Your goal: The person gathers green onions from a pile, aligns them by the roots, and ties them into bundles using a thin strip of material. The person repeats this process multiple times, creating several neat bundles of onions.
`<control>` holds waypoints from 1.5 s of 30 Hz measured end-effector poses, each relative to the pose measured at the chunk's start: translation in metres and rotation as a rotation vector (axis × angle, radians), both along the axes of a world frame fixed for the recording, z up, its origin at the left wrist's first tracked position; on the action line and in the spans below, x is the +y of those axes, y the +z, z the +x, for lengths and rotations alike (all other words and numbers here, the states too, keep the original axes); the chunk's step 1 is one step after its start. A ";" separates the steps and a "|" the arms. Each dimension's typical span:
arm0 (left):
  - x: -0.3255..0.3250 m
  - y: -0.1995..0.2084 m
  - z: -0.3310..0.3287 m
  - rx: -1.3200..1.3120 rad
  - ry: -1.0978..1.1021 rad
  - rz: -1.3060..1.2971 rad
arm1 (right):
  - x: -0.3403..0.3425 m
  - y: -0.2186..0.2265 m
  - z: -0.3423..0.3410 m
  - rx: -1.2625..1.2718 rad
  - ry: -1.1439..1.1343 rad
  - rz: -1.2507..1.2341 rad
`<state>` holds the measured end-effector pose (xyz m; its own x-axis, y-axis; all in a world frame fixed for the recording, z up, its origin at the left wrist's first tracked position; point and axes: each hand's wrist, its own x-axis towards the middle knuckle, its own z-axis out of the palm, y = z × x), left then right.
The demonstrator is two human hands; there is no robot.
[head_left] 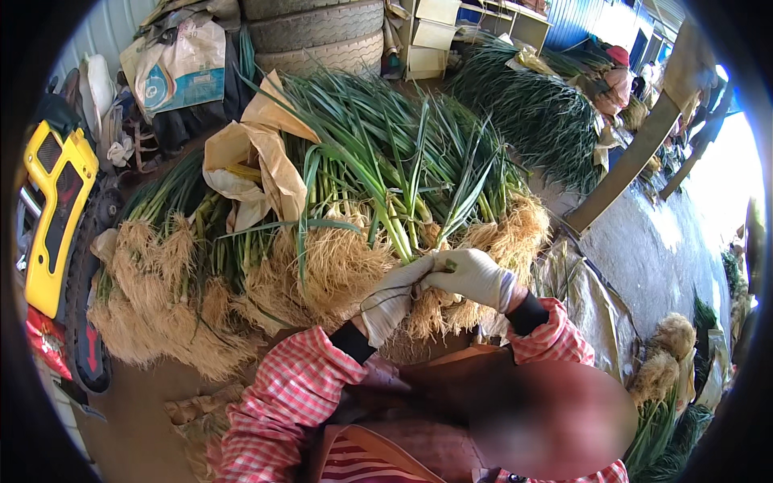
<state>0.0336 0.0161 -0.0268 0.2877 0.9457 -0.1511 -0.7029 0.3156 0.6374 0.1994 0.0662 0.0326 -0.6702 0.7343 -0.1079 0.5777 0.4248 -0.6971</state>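
Observation:
My left hand (pixel 390 304) and my right hand (pixel 469 278), both in whitish gloves, meet at the front of a heap of leek-like plants (pixel 366 137). Their closed fingers grip the lower stalks of a few leek-like plants (pixel 407 213), whose flat green leaves fan upward and away from me. Pale roots hang below the gloves. A thin dark cord (pixel 374 299) crosses the left glove; where its ends go is hidden. Bushy, straw-coloured roots (pixel 334 258) of the heap face me on both sides of my hands.
Brown paper (pixel 270 149) lies on the heap. At the left stands a yellow-framed machine (pixel 52 217) with a black track. Stacked tyres (pixel 314 36) rise behind. A slanting post (pixel 628 161) is at the right, with another person (pixel 616 84) beyond it by more plants.

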 end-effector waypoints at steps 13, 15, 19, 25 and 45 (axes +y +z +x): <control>-0.010 0.003 0.013 0.210 0.047 0.042 | 0.035 -0.020 0.001 0.731 -0.363 -0.621; -0.013 0.010 0.012 0.164 0.060 -0.008 | 0.032 -0.023 -0.009 0.793 -0.435 -0.643; -0.016 0.015 0.008 0.085 0.083 -0.023 | 0.030 -0.029 -0.017 0.829 -0.478 -0.547; -0.014 0.031 0.003 -0.015 0.156 -0.072 | 0.017 -0.014 -0.018 0.830 -0.392 -0.486; -0.006 -0.003 0.008 0.380 0.185 0.026 | 0.046 0.006 -0.051 0.312 -0.173 -0.317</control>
